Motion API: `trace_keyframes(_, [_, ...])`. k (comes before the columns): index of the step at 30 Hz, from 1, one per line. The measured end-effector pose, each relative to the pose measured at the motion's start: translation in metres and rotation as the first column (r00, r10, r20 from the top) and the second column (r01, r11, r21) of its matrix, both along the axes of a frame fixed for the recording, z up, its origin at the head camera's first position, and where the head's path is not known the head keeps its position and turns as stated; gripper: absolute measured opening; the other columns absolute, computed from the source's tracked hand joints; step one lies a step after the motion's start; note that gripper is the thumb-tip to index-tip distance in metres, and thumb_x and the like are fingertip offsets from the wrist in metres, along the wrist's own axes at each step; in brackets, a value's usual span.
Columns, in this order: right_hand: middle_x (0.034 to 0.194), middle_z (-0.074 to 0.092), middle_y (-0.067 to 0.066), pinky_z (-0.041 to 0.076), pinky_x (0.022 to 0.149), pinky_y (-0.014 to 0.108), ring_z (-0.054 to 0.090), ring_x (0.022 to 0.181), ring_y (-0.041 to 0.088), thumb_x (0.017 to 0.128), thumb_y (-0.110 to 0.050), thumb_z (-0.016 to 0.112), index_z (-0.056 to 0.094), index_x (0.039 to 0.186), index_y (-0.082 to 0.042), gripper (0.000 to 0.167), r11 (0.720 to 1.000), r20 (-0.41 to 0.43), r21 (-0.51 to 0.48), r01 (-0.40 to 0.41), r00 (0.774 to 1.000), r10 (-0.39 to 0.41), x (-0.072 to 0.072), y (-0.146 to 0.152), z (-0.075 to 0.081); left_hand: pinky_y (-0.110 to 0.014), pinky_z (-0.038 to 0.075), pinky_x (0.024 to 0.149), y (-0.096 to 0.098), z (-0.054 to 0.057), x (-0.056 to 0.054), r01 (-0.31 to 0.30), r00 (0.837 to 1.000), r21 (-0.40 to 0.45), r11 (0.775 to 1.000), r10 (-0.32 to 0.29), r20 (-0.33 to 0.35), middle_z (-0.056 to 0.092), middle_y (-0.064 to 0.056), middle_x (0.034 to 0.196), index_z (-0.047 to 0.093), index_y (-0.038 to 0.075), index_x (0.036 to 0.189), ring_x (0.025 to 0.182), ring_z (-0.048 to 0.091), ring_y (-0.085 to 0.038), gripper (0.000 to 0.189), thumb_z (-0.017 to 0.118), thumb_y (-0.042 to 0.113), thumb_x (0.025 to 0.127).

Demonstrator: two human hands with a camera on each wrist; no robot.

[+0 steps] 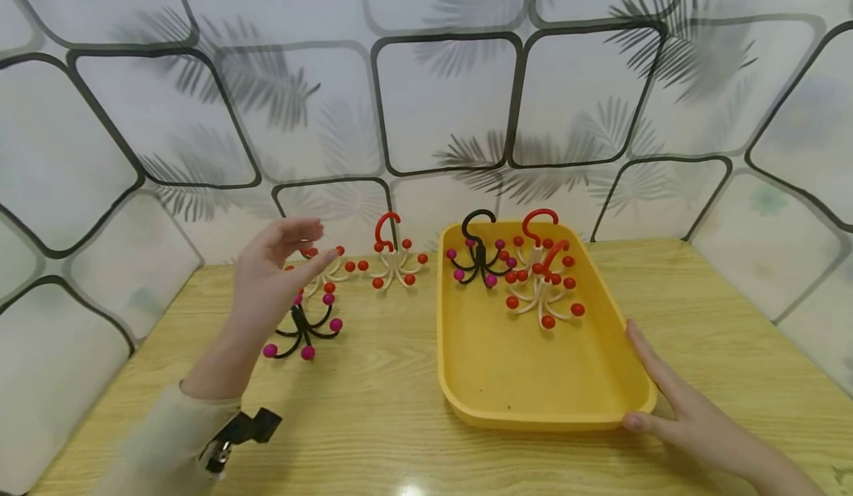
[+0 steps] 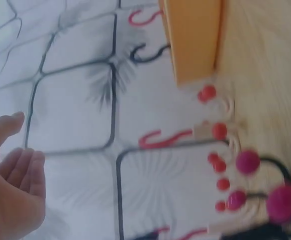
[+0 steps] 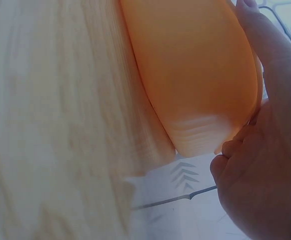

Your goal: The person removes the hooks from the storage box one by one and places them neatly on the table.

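My left hand (image 1: 276,274) is raised over the left of the table, fingers gently bent and apart from the thumb, holding nothing. Beneath it lies a black multi-arm hook hanger (image 1: 303,329) with magenta balls, its top hidden by the hand. Just behind, a white hanger with red balls (image 1: 326,277) is partly covered. Another white hanger (image 1: 395,263) with a red hook stands against the wall. My right hand (image 1: 686,407) grips the near right corner of a yellow tray (image 1: 546,418), thumb at the front and fingers along the side.
Inside the tray, toward its far end, are a black hanger (image 1: 480,259) and two white hangers with red hooks (image 1: 543,303), close together. A patterned wall covering (image 1: 446,104) rises behind the wooden table (image 1: 373,422).
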State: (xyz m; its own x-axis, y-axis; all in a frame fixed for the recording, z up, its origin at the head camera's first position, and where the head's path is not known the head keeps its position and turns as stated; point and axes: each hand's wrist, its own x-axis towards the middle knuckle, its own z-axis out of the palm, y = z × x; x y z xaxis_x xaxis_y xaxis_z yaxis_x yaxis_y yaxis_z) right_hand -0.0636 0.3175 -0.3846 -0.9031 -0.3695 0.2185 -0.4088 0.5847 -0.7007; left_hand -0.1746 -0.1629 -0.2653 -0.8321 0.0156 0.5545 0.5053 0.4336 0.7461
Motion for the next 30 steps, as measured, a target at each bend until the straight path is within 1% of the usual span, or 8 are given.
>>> trace_keyframes(2, [0.159,-0.010,0.007,0.006,0.095,0.002,0.000,0.134,-0.011,0.084,-0.004,0.070,-0.003,0.154,-0.020,0.103,1.000,-0.004,0.004,0.000,1.000,0.000,0.000,0.001,-0.001,-0.024,0.045,0.091,0.016,-0.001,-0.005,0.064,0.998,0.004,0.998,-0.064,0.012,0.063,-0.009,0.112,0.063,0.002,0.115,0.097,0.058,-0.010,0.035,0.075,0.011,0.083])
trace_keyframes(5, [0.159,-0.009,0.006,0.006,0.095,0.002,0.000,0.134,-0.011,0.084,-0.005,0.070,-0.003,0.154,-0.020,0.103,1.000,-0.002,0.004,-0.002,1.000,0.002,-0.001,0.001,-0.001,-0.030,0.046,0.090,0.039,-0.009,-0.015,0.135,0.989,0.026,0.991,-0.136,0.062,0.064,-0.011,0.110,0.064,0.003,0.113,0.099,0.059,-0.017,0.033,0.076,0.011,0.083])
trace_keyframes(8, [0.159,-0.010,0.006,0.006,0.095,0.002,0.000,0.134,-0.011,0.084,-0.005,0.070,-0.003,0.154,-0.020,0.103,1.000,0.004,0.004,0.000,1.000,0.000,0.000,0.001,-0.001,-0.035,0.047,0.090,0.062,-0.018,-0.028,0.198,0.964,0.098,0.975,-0.212,0.162,0.063,-0.010,0.109,0.064,0.004,0.114,0.100,0.059,-0.022,0.034,0.076,0.011,0.083])
trace_keyframes(12, [0.159,-0.010,0.007,0.005,0.095,0.003,0.000,0.134,-0.010,0.084,-0.005,0.070,-0.003,0.154,-0.020,0.103,1.000,0.004,0.001,0.003,1.000,-0.003,0.000,0.001,-0.001,-0.033,0.050,0.086,0.089,-0.034,-0.047,0.240,0.917,0.199,0.950,-0.289,0.276,0.064,-0.010,0.106,0.063,0.004,0.114,0.097,0.060,-0.022,0.033,0.075,0.008,0.083])
trace_keyframes(15, [0.159,-0.010,0.005,0.006,0.095,0.003,0.000,0.134,-0.010,0.084,-0.005,0.070,-0.003,0.154,-0.019,0.103,1.000,-0.004,0.003,-0.001,1.000,0.001,0.000,0.000,-0.001,-0.030,0.050,0.084,0.107,-0.044,-0.061,0.232,0.893,0.235,0.944,-0.302,0.332,0.063,-0.014,0.107,0.063,0.003,0.113,0.095,0.061,-0.022,0.033,0.075,0.008,0.083])
trace_keyframes(19, [0.159,-0.010,0.004,0.006,0.095,0.002,0.000,0.135,-0.010,0.084,-0.005,0.070,-0.002,0.155,-0.019,0.103,1.000,-0.013,0.006,-0.002,1.000,0.003,0.000,0.000,-0.001,-0.031,0.050,0.085,0.127,-0.054,-0.075,0.205,0.879,0.255,0.945,-0.292,0.377,0.062,-0.014,0.109,0.062,0.003,0.115,0.097,0.060,-0.023,0.037,0.076,0.010,0.082])
trace_keyframes(23, [0.159,-0.009,0.005,0.007,0.095,0.002,0.000,0.134,-0.011,0.084,-0.005,0.070,-0.002,0.155,-0.019,0.102,1.000,-0.012,0.003,0.000,1.000,0.000,0.000,0.000,-0.001,-0.032,0.050,0.086,0.141,-0.060,-0.087,0.179,0.873,0.243,0.954,-0.268,0.408,0.061,-0.012,0.112,0.060,0.001,0.120,0.101,0.059,-0.023,0.043,0.077,0.010,0.081])
trace_keyframes(30, [0.159,-0.010,0.004,0.005,0.096,0.004,0.000,0.134,-0.010,0.084,-0.006,0.070,-0.003,0.154,-0.020,0.102,1.000,-0.006,0.006,0.007,1.000,-0.007,0.001,0.000,0.000,-0.034,0.047,0.092,0.158,-0.066,-0.103,0.172,0.862,0.203,0.964,-0.247,0.443,0.055,-0.018,0.126,0.053,-0.001,0.128,0.110,0.055,-0.027,0.054,0.077,0.010,0.082])
